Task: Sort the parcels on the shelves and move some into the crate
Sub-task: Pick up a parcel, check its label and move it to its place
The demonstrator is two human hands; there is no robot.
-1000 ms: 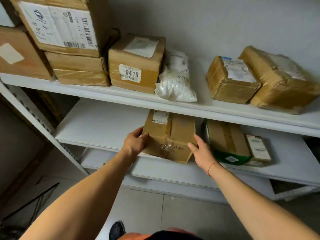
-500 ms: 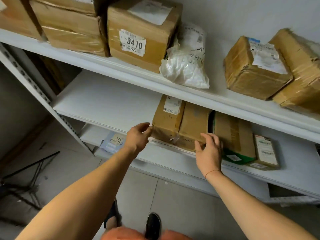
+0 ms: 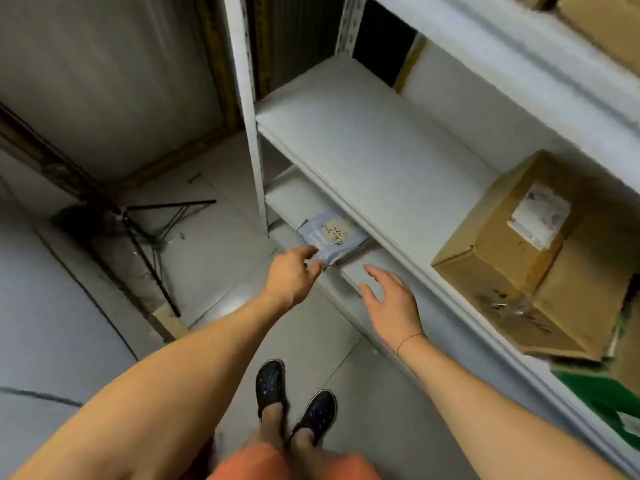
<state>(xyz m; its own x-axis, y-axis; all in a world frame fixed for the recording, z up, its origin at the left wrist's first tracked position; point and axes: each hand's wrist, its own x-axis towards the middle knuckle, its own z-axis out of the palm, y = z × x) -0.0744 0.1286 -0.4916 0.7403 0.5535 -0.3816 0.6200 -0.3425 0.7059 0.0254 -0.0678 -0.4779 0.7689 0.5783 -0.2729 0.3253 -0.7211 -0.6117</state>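
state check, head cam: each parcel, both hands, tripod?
blue soft parcel: lying flat on the lower shelf, corner over the front edge
left hand: fingers at that corner, grip unclear
right hand: open, holding nothing
brown box: sealed, label up, on the middle shelf
tripod: legs spread, on the floor

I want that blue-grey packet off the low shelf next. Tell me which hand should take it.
Left, probably. The left hand already has its fingertips at the near corner of the blue-grey packet. The right hand hovers open, further along the low shelf, apart from the packet.
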